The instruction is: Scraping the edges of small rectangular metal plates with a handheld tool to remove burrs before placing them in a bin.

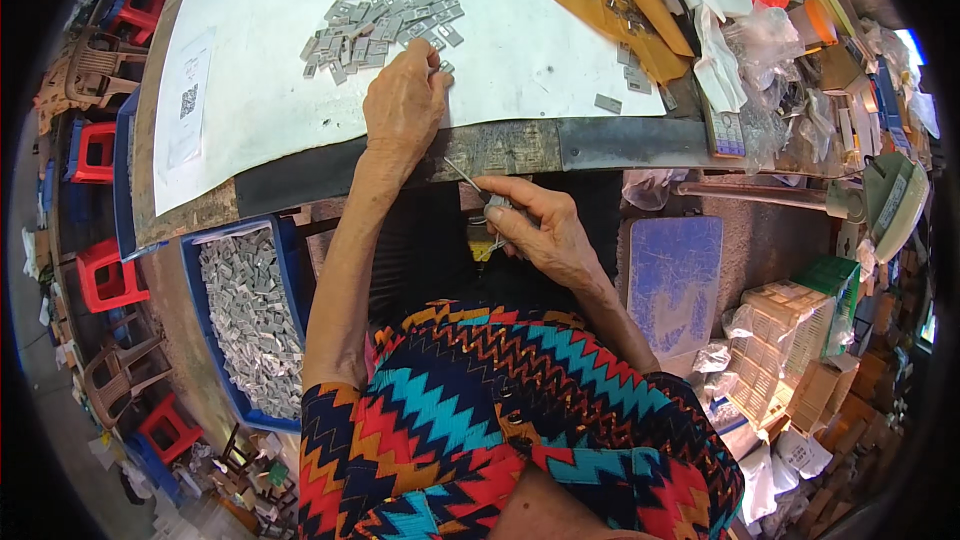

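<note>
On the white sheet [260, 60] covering the table lies a loose pile of small grey rectangular pieces [375, 25], several with a hole. My left hand [402, 105] reaches to the pile's near right edge, its fingers bent and drawn together. A grey piece [446, 67] shows beside its fingertips; whatever they pinch is hidden. In front of the table edge, over my lap, my right hand [548, 232] is closed around a thin pointed metal tool [462, 176], its tip toward the upper left. Something small and grey shows among those fingers, too covered to name.
A brown paper sheet [610, 10] with small parts lies at the right, near several grey pieces [608, 102]. Plastic bags [765, 45] crowd the table's right end. Below left stands a blue bin [212, 325] full of grey pieces; a blue stool top [675, 280] is below right.
</note>
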Motion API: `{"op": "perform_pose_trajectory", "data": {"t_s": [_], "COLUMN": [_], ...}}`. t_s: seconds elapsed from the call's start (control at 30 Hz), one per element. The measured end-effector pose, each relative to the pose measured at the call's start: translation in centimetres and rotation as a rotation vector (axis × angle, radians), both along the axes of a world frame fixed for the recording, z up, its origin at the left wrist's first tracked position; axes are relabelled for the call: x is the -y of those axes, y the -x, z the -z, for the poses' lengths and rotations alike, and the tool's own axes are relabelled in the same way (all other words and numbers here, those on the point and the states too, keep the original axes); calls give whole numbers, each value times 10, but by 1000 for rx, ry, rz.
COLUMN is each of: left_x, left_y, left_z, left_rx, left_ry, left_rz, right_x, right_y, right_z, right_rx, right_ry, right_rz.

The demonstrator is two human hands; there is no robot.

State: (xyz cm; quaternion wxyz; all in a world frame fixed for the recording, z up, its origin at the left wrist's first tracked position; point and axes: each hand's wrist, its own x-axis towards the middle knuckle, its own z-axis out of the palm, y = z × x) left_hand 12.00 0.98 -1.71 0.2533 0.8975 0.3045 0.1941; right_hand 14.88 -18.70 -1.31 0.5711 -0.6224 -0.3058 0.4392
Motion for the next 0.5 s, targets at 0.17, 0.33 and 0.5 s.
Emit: {"op": "perform_pose_trajectory", "data": {"t_s": [0.17,0.33,0.5], "left_x": [-1,1,0], "left_y": [1,2,9], "left_z": [4,5,13], "left_rx": [15,69,221], "left_ry": [11,61,-167], "left_rz": [-7,-3,109], "right_x": [2,5,4], "right_y": [-1,-4,-7], "right_z": [-4,-6,-14], "right_rx": [-25,-15,-40], "right_ry": [31,13,-78], "right_rz": [0,36,121]}}
